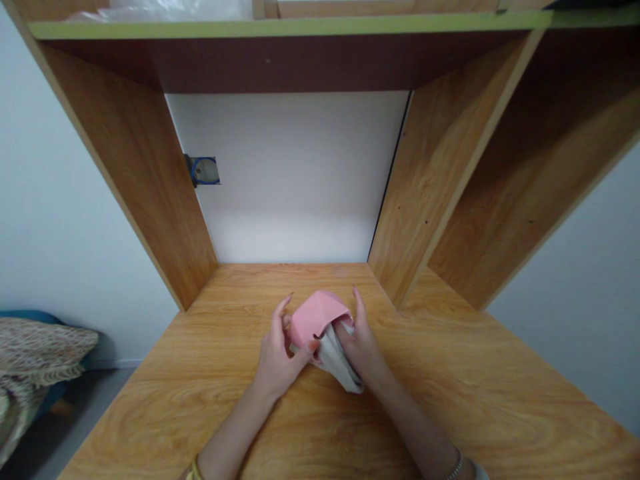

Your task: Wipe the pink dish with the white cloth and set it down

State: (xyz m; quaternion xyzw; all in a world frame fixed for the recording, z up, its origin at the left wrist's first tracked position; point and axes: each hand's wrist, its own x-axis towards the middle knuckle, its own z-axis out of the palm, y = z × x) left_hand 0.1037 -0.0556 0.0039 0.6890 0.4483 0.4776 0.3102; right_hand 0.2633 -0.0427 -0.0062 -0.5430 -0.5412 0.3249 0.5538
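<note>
Left hand (277, 355) and right hand (363, 345), each grip clamped on pink-and-white folded cloth (316, 315) over desk (475, 387); long axis ran 11 to 5 o'clock, white end toward 5. Top shelf (300, 28) at 12 held clear plastic (165, 9).

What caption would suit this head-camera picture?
The left hand and right hand hold a pink-and-white bundle over a wooden desk.

Quick headcount from where I'm standing: two hands, left hand (277, 353) and right hand (363, 347), one pink piece (317, 313), one white piece (339, 365), one bench (450, 387), one wall box (204, 171), two bracelets (455, 467).
</note>
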